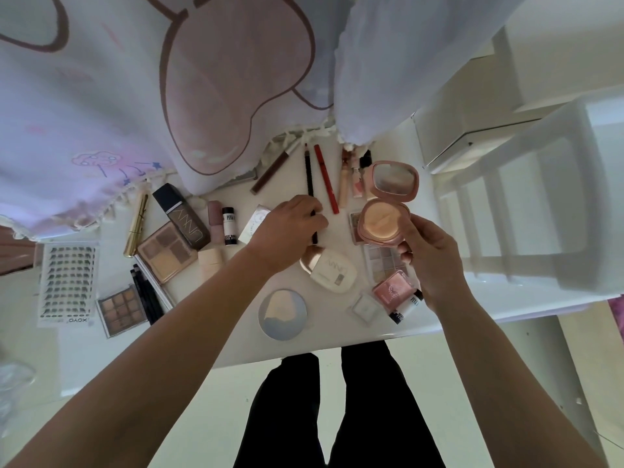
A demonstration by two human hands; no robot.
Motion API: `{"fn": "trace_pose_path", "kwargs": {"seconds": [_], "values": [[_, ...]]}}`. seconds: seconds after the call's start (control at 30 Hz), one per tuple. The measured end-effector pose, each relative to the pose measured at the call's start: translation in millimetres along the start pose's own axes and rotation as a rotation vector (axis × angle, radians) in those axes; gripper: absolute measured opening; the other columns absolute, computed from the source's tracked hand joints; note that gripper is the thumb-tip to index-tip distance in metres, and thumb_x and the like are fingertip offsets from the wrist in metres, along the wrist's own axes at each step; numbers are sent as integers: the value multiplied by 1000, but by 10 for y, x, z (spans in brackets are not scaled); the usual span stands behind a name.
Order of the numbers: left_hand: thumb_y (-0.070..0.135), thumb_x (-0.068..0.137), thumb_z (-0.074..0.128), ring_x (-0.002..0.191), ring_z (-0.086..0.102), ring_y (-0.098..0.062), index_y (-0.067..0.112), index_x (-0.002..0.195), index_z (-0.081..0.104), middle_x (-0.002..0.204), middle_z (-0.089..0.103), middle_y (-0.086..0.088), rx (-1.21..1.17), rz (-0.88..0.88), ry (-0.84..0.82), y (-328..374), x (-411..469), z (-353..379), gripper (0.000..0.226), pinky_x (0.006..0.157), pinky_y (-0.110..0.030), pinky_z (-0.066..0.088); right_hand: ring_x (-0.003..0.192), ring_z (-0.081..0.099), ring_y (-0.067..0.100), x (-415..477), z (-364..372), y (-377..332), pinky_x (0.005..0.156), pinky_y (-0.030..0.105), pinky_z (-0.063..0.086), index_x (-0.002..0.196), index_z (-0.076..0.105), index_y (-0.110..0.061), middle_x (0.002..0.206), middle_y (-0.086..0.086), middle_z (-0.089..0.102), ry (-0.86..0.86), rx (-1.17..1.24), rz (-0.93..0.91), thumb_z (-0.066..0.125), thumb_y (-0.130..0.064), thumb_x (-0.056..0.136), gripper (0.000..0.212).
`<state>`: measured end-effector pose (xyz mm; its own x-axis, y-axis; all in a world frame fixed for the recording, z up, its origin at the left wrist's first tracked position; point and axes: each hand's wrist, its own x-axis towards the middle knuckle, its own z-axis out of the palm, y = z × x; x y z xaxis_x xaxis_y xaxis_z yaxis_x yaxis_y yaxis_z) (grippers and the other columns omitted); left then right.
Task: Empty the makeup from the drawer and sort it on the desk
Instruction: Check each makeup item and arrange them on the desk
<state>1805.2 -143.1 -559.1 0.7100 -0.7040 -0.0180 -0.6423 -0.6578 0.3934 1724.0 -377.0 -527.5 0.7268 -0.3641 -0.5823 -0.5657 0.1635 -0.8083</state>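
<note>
The right hand [434, 265] is gripping an open pink compact [385, 224] just above the desk [331, 332]. The left hand [287, 228] is pinching a black pencil [308, 173] lying on it

On the white table [337, 336], the round grey mirror [283, 314] lies at six o'clock, the white false-lash sheet [67, 282] at nine, the thin black pencil [308, 177] and red pencil [326, 179] side by side at one, the open pink round compact [385, 221] at two.
</note>
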Motion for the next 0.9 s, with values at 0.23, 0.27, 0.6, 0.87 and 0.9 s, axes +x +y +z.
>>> {"fn": "trace_pose_path", "kwargs": {"seconds": [0.23, 0.27, 0.6, 0.87, 0.9], "values": [[1, 77, 71, 94, 62, -34, 7, 97, 73, 105, 64, -14, 77, -144, 55, -143, -230, -33, 20, 75, -47, 55, 62, 52, 7, 56, 113, -58, 60, 20, 43, 112, 74, -21, 68, -8, 64, -59, -57, -21, 64, -32, 98, 21], [4, 81, 69, 90, 61, -34, 6, 99, 73, 103, 62, -14, 85, -190, 69, -169, -275, -31, 18, 75, -48, 55, 62, 54, 7, 68, 148, -71, 60, 20, 44, 112, 74, -22, 68, -8, 65, -76, -81, -30, 64, -32, 98, 21], [10, 84, 66, 74, 62, -33, 3, 94, 72, 86, 65, -14, 14, -410, 142, -56, -649, -2, 14, 64, -37, 53, 53, 52, 10, 257, 663, -162, 65, 36, 50, 100, 75, -24, 61, -9, 61, -177, -336, -122, 62, -33, 98, 16], [18, 86, 64, 75, 65, -30, 9, 103, 74, 90, 69, -12, -136, -530, 144, -83, -815, -71, 22, 70, -36, 57, 78, 59, 25, 370, 1143, -220, 68, 33, 42, 91, 71, -10, 79, 8, 69, -177, -661, -292, 53, -30, 101, 29], [19, 87, 63, 75, 65, -30, 9, 104, 74, 90, 69, -12, -140, -529, 139, -81, -825, -75, 22, 70, -36, 57, 81, 59, 27, 393, 1200, -217, 68, 32, 39, 91, 70, -9, 82, 10, 68, -170, -706, -301, 52, -29, 102, 29]]}}
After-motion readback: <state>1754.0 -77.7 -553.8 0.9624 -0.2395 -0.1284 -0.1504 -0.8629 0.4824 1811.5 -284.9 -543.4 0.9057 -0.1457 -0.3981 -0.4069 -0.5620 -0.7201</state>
